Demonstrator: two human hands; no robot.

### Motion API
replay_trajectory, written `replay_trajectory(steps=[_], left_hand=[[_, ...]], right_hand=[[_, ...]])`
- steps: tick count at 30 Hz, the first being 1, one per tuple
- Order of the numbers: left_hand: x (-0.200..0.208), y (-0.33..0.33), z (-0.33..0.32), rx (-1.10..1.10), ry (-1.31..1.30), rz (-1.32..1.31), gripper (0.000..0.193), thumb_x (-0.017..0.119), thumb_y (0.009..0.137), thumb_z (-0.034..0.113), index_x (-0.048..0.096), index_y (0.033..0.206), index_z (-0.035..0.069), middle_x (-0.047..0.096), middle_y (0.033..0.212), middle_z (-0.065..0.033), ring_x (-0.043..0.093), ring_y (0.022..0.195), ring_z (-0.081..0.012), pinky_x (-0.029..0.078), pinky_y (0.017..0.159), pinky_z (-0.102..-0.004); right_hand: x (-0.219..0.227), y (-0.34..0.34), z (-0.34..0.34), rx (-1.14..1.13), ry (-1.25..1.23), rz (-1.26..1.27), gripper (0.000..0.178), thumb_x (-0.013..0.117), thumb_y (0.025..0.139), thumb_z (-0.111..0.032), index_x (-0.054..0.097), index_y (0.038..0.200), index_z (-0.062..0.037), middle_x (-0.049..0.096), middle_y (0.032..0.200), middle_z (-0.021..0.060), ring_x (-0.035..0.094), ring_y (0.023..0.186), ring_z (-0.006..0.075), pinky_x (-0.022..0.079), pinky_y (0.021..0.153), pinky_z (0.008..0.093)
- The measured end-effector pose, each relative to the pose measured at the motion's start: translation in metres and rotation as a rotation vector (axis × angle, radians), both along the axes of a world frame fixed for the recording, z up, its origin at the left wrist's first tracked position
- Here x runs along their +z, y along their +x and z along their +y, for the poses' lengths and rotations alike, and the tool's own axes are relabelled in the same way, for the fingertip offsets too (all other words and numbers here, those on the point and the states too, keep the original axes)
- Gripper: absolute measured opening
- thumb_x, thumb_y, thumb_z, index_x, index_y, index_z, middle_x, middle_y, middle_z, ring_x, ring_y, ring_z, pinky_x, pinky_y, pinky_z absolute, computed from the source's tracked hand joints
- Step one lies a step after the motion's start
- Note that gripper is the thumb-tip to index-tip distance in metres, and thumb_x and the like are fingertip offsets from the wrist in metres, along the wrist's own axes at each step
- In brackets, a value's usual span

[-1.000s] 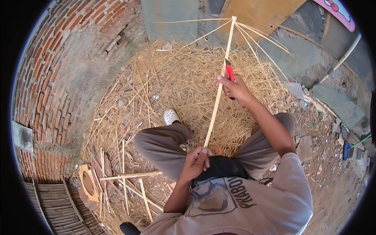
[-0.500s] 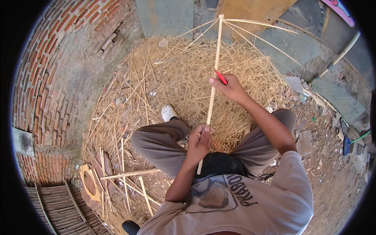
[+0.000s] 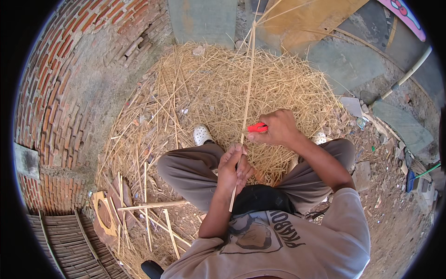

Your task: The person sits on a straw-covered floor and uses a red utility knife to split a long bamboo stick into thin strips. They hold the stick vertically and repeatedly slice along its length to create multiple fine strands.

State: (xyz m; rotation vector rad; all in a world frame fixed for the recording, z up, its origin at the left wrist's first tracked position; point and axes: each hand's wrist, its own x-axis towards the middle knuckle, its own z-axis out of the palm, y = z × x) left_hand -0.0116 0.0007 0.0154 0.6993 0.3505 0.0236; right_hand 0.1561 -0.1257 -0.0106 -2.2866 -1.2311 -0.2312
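My left hand (image 3: 233, 168) is closed round a long, pale bamboo strip (image 3: 247, 100), whose lower end pokes out below the fist, close to my lap. The strip rises away from me, and thin slivers fan out from its far end. In my right hand (image 3: 280, 128) is a red cutter knife (image 3: 257, 127), held beside the strip just beyond the left fist. Its blade cannot be made out. The right thumb lies close to the strip; whether they touch is unclear.
A heap of straw-like shavings (image 3: 209, 83) spreads beyond my crossed legs. Cut bamboo pieces (image 3: 153, 204) lie at the left, near a slatted bamboo panel (image 3: 69, 244). A brick wall (image 3: 60, 93) stands on the left, grey slabs (image 3: 204, 23) at the back.
My right hand and the red cutter knife have come down along the strip toward my left hand. The strip's far end has shifted, its slivers now pointing up and to the right.
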Motion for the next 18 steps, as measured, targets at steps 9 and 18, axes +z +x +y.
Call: replay_trajectory(steps=[9,18], left_hand=[[0.001,-0.007,-0.002,-0.002,0.094,0.047,0.023,0.043,0.105,0.024,0.052,0.095,0.006,0.033,0.046,0.0033,0.023,0.033,-0.0063,0.022,0.038,-0.0231],[-0.004,-0.018,-0.004,-0.019,0.293,0.047,0.023,0.039,0.106,0.021,0.050,0.094,0.004,0.034,0.046,-0.0002,0.026,0.031,-0.0090,0.023,0.036,-0.0258]], right_hand=[[-0.001,-0.009,0.002,0.025,-0.016,-0.033,0.068,0.064,0.072,-0.075,0.057,0.053,-0.0096,0.053,0.047,0.0073,0.058,0.044,0.0279,0.045,0.046,0.0391],[-0.012,0.008,0.004,-0.011,0.101,-0.163,0.071,0.060,0.073,-0.078,0.057,0.053,-0.0097,0.051,0.046,0.0077,0.055,0.042,0.0268,0.044,0.044,0.0386]])
